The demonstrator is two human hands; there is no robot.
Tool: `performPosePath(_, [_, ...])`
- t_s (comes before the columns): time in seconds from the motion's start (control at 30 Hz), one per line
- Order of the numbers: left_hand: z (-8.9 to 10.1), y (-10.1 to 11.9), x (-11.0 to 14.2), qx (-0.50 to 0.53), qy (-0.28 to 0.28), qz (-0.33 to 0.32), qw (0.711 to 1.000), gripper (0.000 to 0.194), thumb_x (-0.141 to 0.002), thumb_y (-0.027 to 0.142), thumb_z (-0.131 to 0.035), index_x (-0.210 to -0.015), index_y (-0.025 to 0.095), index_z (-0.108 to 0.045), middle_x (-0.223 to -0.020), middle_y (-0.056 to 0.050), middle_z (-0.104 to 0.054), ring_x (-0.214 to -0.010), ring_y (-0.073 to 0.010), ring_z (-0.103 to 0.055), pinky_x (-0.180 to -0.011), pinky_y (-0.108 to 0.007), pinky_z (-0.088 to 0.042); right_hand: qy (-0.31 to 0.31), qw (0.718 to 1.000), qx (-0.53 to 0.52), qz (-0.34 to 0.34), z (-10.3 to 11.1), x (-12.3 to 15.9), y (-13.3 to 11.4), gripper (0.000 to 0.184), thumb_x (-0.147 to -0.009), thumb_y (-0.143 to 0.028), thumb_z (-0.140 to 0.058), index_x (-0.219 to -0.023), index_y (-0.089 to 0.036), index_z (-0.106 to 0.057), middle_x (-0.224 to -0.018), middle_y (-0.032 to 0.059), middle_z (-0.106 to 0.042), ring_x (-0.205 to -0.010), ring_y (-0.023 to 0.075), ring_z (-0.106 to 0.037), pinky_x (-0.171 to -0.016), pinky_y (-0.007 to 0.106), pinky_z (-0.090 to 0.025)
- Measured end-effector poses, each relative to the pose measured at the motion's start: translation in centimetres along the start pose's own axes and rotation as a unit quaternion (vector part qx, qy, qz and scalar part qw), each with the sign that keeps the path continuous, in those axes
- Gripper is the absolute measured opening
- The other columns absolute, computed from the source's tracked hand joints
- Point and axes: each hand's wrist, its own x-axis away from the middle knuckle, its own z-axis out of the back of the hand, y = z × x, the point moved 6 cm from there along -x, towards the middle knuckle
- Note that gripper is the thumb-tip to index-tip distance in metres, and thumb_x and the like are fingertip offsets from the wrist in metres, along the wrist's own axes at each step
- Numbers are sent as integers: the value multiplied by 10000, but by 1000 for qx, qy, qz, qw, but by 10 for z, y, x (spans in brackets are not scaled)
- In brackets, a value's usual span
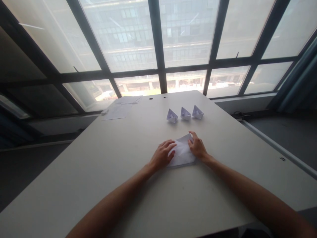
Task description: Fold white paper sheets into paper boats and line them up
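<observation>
A folded sheet of white paper (pixel 182 152) lies on the white table in front of me. My left hand (pixel 163 152) rests on its left part, fingers spread and flat, thumb apart from them. At the paper's right edge is my right hand (pixel 197 145), its thumb on top and its fingers curled round the upper right corner. The paper's lower edge looks slightly raised, with more than one layer showing. Beyond it stand three folded paper boats (pixel 172 116), (pixel 185 114), (pixel 197 112) in a row.
Several loose white sheets (pixel 121 107) lie at the table's far left, with a small white object (pixel 105 112) beside them. A round dark hole (pixel 151 98) is near the far edge. Large framed windows (pixel 160 49) rise behind the table (pixel 111 158); a blue curtain (pixel 294 79) hangs at right.
</observation>
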Motion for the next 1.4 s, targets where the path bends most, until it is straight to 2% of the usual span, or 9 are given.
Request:
performPosePath(0.13, [-21, 5, 7, -35, -152, -36, 987, 563, -985, 490, -342, -1500, 268, -307, -1573, -56, -271, -1457, -267, -199, -1178, -476, -150, -20, 991, 130, 11, 0, 9, -11, 601, -902, -244, -429, -1482, -153, -302, -1342, 168, -540, -1192, 305, -517, -998, 391, -390])
performPosePath(0.27, [-22, 2, 8, -56, -167, -32, 984, 632, -977, 551, -303, -1529, 252, -225, -1586, -58, -217, -1469, -259, -158, -1181, -456, -118, -65, 972, 198, 112, -13, 26, -35, 575, -955, -337, -384, -1495, -153, -314, -1563, 139, -264, -1437, 315, -184, -1152, 476, -159])
performPosePath(0.4, [-21, 4, 7, -62, -154, -30, 986, 684, -971, 559, -306, -1546, 230, -136, -1583, -65, -228, -1468, -235, -165, -1184, -422, -104, -200, 943, 173, 200, -43, 44, -49, 582, -994, -363, -254, -1525, -123, -242, -1588, 102, -205, -1469, 239, -127, -1178, 444, -95])
performPosePath(0.53, [-23, 2, 7, -66, -156, -13, 985, 720, -962, 591, -280, -1550, 211, -111, -1587, -74, -204, -1471, -243, -149, -1183, -422, -77, -217, 945, 177, 171, -50, 40, -40, 651, -977, -424, -285, -1524, -79, -217, -1585, 125, -182, -1471, 228, -129, -1183, 452, -49])
performPosePath(0.8, [-24, -18, 6, -81, -159, 54, 982, 782, -897, 711, -295, -1529, 257, -226, -1592, -64, -193, -1469, -313, -123, -1167, -511, -68, -193, 955, 203, 99, -42, 23, -18, 775, -918, -638, -306, -1522, -153, -258, -1591, 118, -170, -1472, 274, -100, -1160, 530, 11])
performPosePath(1.0, [-24, -38, 10, -116, -103, 156, 975, 759, -927, 659, -249, -1518, 183, -258, -1577, -121, -223, -1458, -342, -158, -1145, -582, -55, -181, 956, 228, 41, -36, 11, 1, 788, -925, -635, -268, -1531, -134, -212, -1594, 134, -150, -1474, 289, -62, -1135, 575, 71])
performPosePath(1.23, [-23, -49, 12, -147, -83, 225, 960, 831, -913, 651, -285, -1491, 55, -269, -1555, -235, -204, -1454, -361, -159, -1130, -616, -79, -161, 959, 233, 0, -30, 6, 13, 772, -941, -560, -267, -1525, -62, -184, -1592, 151, -133, -1473, 265, -78, -1146, 562, 35])
performPosePath(1.33, [-19, -45, 9, -163, -61, 209, 962, 796, -922, 601, -326, -1472, 27, -297, -1531, -264, -252, -1455, -370, -143, -1135, -615, -33, -154, 960, 232, 0, -30, 7, 11, 759, -944, -539, -269, -1521, -51, -193, -1588, 164, -147, -1470, 276, -88, -1146, 567, 7])
performPosePath(1.4, [-20, -36, 4, -140, -74, 140, 977, 675, -963, 485, -303, -1481, 52, -294, -1536, -226, -276, -1463, -319, -148, -1164, -550, -67, -151, 961, 233, 1, -30, 8, 10, 743, -947, -523, -274, -1518, -54, -206, -1584, 171, -159, -1469, 283, -96, -1145, 570, -9])
